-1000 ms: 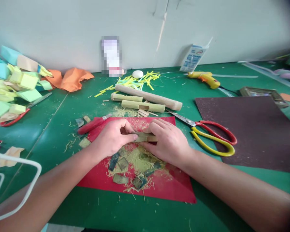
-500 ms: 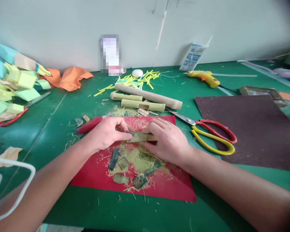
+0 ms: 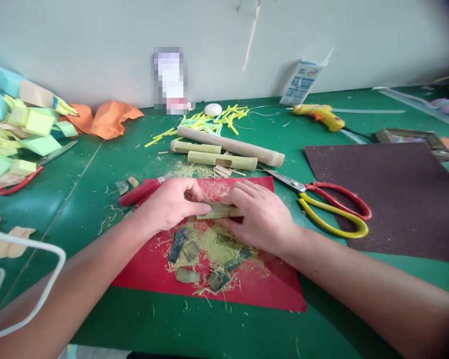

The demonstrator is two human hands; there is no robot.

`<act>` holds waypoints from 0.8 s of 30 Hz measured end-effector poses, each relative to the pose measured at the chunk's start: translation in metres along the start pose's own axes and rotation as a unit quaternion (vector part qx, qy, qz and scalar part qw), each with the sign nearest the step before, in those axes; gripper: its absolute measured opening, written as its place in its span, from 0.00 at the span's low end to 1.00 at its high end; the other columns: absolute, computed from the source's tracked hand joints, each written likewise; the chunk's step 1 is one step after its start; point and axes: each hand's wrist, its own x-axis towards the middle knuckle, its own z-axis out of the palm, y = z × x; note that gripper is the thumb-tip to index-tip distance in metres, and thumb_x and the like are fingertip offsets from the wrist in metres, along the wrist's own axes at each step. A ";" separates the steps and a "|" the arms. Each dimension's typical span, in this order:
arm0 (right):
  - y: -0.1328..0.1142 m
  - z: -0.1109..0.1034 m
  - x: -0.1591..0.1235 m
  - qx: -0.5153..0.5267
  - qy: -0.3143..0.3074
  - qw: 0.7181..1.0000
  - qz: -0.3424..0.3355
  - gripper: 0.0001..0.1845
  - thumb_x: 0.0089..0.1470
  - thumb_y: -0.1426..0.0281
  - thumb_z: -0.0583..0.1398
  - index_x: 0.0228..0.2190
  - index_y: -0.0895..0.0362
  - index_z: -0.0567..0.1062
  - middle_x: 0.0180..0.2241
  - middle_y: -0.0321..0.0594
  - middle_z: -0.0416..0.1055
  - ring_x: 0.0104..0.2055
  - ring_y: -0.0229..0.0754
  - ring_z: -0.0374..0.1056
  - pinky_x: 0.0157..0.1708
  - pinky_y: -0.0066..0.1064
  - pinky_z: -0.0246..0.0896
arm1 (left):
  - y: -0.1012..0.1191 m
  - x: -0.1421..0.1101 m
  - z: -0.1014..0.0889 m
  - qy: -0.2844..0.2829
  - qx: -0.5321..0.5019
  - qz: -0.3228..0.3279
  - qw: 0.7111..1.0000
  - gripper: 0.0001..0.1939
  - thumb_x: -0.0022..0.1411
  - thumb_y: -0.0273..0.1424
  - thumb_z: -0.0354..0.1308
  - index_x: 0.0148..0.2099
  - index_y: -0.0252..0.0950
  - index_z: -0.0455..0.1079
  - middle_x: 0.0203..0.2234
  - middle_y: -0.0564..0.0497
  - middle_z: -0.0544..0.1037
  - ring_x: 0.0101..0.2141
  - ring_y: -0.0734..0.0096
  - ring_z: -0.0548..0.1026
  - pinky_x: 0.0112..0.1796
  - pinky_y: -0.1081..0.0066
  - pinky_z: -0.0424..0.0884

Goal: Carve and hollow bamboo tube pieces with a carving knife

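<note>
My right hand (image 3: 260, 214) is closed round a short bamboo tube (image 3: 220, 211) with a cut-out opening. At the tube's left end, my left hand (image 3: 179, 203) is closed, thumb and fingers pinching what looks like a small dark piece of sandpaper against the bamboo; the fingers mostly hide it. Beneath both hands lies a red sheet (image 3: 254, 289) strewn with pale dust and shavings. Several worn dark sandpaper scraps (image 3: 177, 246) rest on it. Near my left wrist is a red-handled knife (image 3: 140, 193).
Behind the sheet lie bamboo pieces (image 3: 220, 159) and a longer stick (image 3: 230, 144). Scissors (image 3: 335, 207) overlap a dark brown sheet (image 3: 389, 194) at right. A yellow glue gun (image 3: 322, 116) lies behind. Folded paper pieces (image 3: 26, 124) crowd the left; a white wire frame (image 3: 56, 259) juts in.
My left fingers have slid slightly right along the bamboo tube. The right hand keeps its hold, and the view has shifted a little.
</note>
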 end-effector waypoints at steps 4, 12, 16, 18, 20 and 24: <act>0.000 -0.001 0.000 0.003 -0.012 1.000 0.004 0.12 0.46 0.66 0.63 0.25 0.55 0.62 0.27 0.38 0.66 0.31 0.41 0.61 0.29 0.31 0.51 | -0.001 -0.001 0.001 -0.013 -0.003 0.001 1.000 0.12 0.47 0.34 0.66 0.26 0.35 0.66 0.23 0.54 0.73 0.25 0.73 0.68 0.27 0.72 0.63; 0.000 -0.002 0.000 -0.002 -0.010 1.000 0.009 0.12 0.45 0.67 0.64 0.25 0.55 0.63 0.27 0.39 0.67 0.32 0.42 0.62 0.29 0.31 0.52 | -0.001 -0.001 0.007 0.026 0.004 0.030 0.999 0.11 0.50 0.35 0.65 0.29 0.35 0.67 0.24 0.54 0.73 0.25 0.74 0.69 0.27 0.73 0.64; 0.000 -0.002 0.001 -0.011 -0.021 0.999 0.023 0.12 0.46 0.65 0.64 0.27 0.56 0.66 0.29 0.40 0.69 0.32 0.43 0.63 0.30 0.32 0.54 | -0.001 -0.004 0.006 0.120 -0.009 0.055 0.991 0.11 0.52 0.36 0.64 0.29 0.34 0.68 0.24 0.54 0.73 0.25 0.76 0.68 0.27 0.75 0.64; 0.000 -0.002 0.001 -0.010 -0.024 0.999 0.027 0.12 0.47 0.63 0.63 0.29 0.57 0.68 0.31 0.41 0.70 0.33 0.43 0.64 0.31 0.33 0.56 | -0.002 -0.007 0.002 0.155 -0.039 0.055 0.986 0.11 0.54 0.37 0.63 0.31 0.35 0.67 0.22 0.56 0.71 0.22 0.79 0.66 0.25 0.76 0.62; 0.000 -0.004 0.001 -0.005 -0.027 0.999 0.027 0.11 0.48 0.64 0.62 0.32 0.58 0.70 0.33 0.42 0.71 0.35 0.44 0.65 0.34 0.34 0.58 | -0.004 -0.010 -0.002 0.159 -0.072 0.055 0.983 0.09 0.55 0.35 0.62 0.34 0.36 0.68 0.22 0.56 0.70 0.21 0.80 0.64 0.23 0.77 0.60; 0.000 -0.006 -0.001 0.009 -0.036 0.999 0.018 0.12 0.49 0.66 0.60 0.36 0.58 0.72 0.36 0.44 0.71 0.39 0.47 0.65 0.39 0.36 0.60 | -0.007 -0.013 -0.001 0.138 -0.095 0.051 0.985 0.10 0.56 0.33 0.61 0.40 0.36 0.70 0.29 0.53 0.74 0.25 0.78 0.67 0.26 0.76 0.62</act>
